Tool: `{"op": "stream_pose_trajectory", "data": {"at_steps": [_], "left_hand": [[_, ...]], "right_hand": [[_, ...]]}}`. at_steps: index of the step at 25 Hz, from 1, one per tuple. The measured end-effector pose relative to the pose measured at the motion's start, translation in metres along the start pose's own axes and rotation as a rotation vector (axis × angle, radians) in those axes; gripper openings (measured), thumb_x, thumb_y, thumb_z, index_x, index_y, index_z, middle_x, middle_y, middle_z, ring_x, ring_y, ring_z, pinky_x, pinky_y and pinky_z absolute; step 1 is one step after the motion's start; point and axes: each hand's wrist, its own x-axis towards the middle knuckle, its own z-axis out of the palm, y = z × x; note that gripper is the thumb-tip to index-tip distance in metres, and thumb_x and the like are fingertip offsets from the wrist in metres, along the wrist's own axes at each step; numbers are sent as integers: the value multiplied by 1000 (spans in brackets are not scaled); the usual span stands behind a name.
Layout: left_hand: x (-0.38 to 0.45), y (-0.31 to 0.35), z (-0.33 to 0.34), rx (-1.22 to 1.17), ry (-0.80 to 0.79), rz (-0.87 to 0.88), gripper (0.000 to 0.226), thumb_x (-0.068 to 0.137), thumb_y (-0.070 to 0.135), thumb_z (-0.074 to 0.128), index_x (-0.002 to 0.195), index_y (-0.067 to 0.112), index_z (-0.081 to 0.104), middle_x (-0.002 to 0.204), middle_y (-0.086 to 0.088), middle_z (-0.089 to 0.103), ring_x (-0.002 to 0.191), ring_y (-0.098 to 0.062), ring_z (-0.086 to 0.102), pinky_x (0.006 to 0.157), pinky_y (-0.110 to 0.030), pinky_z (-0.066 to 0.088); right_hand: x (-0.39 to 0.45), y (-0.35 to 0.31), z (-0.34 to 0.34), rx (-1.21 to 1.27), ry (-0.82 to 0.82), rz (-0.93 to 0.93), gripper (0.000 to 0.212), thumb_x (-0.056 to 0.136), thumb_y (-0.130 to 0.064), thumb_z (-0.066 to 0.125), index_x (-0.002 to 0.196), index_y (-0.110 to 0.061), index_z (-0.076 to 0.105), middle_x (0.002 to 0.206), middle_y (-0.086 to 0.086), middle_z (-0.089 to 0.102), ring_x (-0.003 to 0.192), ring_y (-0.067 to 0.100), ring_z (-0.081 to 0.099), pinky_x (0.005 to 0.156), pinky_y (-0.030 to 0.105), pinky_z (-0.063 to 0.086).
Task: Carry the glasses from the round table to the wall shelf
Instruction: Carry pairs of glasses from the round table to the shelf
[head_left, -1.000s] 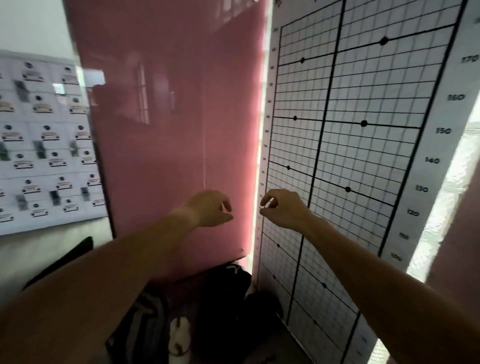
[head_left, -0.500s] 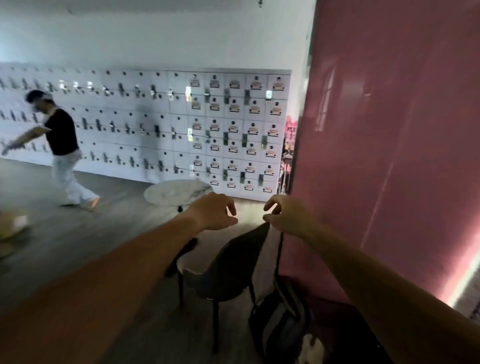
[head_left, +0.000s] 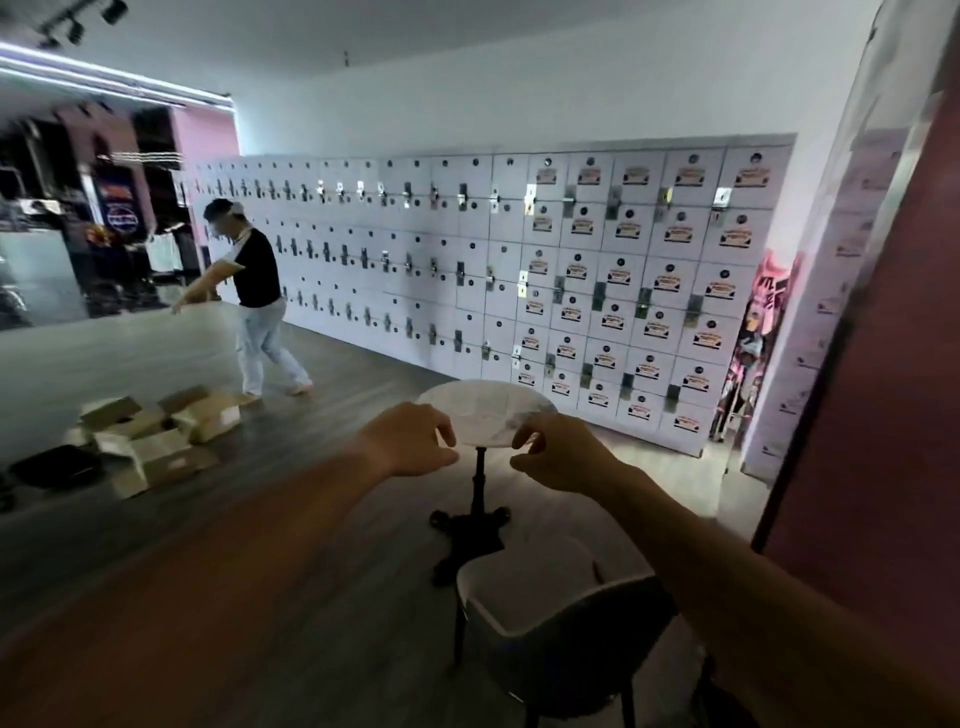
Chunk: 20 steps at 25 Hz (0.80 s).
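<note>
Both bare hands are raised in front of the chest, each with thumb and fingers curled toward one another in a loose pinch that closes on nothing: the left hand (head_left: 410, 441) and the right hand (head_left: 558, 454) are empty, a gap showing between each thumb and forefinger. Beyond and between them, further into the room, stands the small round white-topped table on a black pedestal foot (head_left: 485, 410). Its top looks pale and blurred, and I cannot tell whether any glasses stand on it; none can be made out, and no wall shelf is in view either. The step in hand looks like the approach to the table, so the sound thing is to close in squarely, keep the hands low and apart until the glasses can be seen, and take each by its body, not its rim. Near and a little right, the dark shell chair with a pale seat (head_left: 561, 618) stands between the person and the table, so the clearer way round is on its left, over open dark wood floor. To the far left lies a scatter of opened cardboard boxes (head_left: 156, 431), well apart from the table. Another person in a black top (head_left: 254, 291) walks by the long wall of white lockers (head_left: 571, 280), and the pink panel (head_left: 883, 364) closes the right side.
</note>
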Motion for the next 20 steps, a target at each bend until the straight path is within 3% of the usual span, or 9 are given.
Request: {"op": "stream_pose_trajectory", "data": {"at_steps": [7, 11, 14, 20], "left_hand": [[88, -50, 9, -33, -13, -65, 24, 80, 43, 69, 100, 29, 72, 94, 8, 72, 93, -14, 65, 88, -32, 51], [145, -86, 20, -32, -16, -73, 20, 80, 42, 69, 96, 29, 72, 93, 7, 73, 93, -15, 65, 85, -32, 51], [198, -121, 26, -46, -17, -59, 18, 80, 41, 69, 94, 31, 71, 94, 7, 72, 92, -14, 65, 85, -31, 51], [312, -191, 18, -41, -75, 39, 24, 82, 42, 67, 100, 28, 70, 87, 11, 63, 86, -12, 62, 85, -32, 51]], "right_hand": [[116, 22, 22, -32, -38, -15, 19, 81, -34, 75, 97, -25, 70, 111, 3, 70, 97, 21, 67, 98, 46, 50], [176, 29, 36, 32, -76, 25, 12, 79, -34, 71, 89, -31, 65, 99, -2, 69, 88, 15, 66, 84, 36, 56], [234, 35, 48, 21, -58, 47, 12, 77, -34, 71, 86, -34, 64, 99, -3, 67, 88, 14, 64, 83, 36, 56], [354, 39, 65, -56, -11, 96, 20, 83, -34, 73, 100, -23, 70, 109, 4, 72, 96, 19, 67, 90, 41, 56]]}}
